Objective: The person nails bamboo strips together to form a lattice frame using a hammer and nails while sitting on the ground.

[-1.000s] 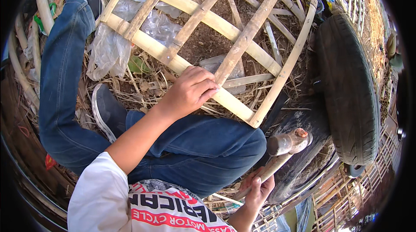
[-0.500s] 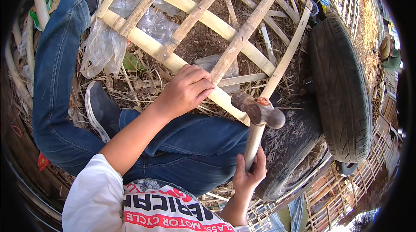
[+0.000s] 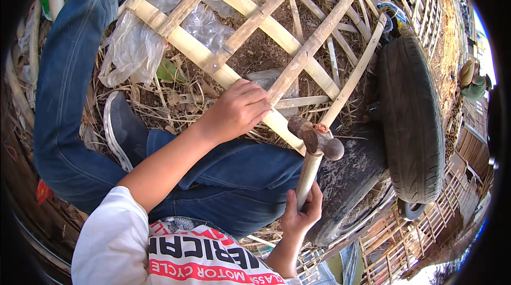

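We press our left hand (image 3: 238, 110) on the bamboo frame (image 3: 277, 29), its fingers (image 3: 254, 97) curled over the thick pole where a thinner slat is crossing it. Our right hand (image 3: 301, 213) has its fingers closed around the lower end of the hammer (image 3: 314, 149) handle, and the rusty head stands above them, just right of the left fingers. An old tyre (image 3: 412, 120) lies further to the right of the hammer head.
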`<state>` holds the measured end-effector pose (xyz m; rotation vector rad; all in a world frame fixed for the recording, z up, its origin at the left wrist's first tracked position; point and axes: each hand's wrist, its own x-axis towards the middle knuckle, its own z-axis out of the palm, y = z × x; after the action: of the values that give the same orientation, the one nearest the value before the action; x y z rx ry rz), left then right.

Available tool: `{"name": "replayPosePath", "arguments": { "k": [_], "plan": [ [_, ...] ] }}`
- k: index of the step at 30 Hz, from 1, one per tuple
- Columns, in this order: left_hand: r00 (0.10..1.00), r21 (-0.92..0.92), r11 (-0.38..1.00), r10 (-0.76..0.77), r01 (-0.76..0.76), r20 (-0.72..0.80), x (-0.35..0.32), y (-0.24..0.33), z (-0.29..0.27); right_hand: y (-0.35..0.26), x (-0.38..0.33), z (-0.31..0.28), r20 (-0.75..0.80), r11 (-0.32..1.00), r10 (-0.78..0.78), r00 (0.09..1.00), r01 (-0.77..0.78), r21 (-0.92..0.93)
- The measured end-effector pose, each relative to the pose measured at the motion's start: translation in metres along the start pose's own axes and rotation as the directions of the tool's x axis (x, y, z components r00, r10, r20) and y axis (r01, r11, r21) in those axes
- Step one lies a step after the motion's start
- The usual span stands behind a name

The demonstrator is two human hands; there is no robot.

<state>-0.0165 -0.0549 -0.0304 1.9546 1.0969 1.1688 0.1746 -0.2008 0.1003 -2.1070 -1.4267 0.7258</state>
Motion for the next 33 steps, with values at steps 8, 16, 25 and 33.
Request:
{"name": "replayPosePath", "arguments": {
  "k": [8,16,25,33],
  "plan": [
    [0.999,0.056,0.998,-0.010,0.008,0.034,0.001,0.005,-0.002,-0.009,0.003,0.004,0.003,0.999,0.001,1.000,-0.001,-0.054],
    [1.000,0.067,0.998,0.005,-0.006,0.007,0.000,0.004,0.000,-0.011,0.005,0.013,0.042,0.997,0.006,0.999,-0.003,-0.073],
    [1.000,0.036,0.999,0.025,-0.025,-0.004,-0.004,-0.001,0.000,-0.012,-0.001,0.016,-0.025,0.999,-0.033,0.999,0.032,-0.035],
    [0.999,0.055,0.998,0.035,-0.036,0.028,-0.001,0.001,-0.003,-0.012,-0.001,0.016,-0.046,0.999,-0.029,0.999,0.028,-0.037]
  ]
}}
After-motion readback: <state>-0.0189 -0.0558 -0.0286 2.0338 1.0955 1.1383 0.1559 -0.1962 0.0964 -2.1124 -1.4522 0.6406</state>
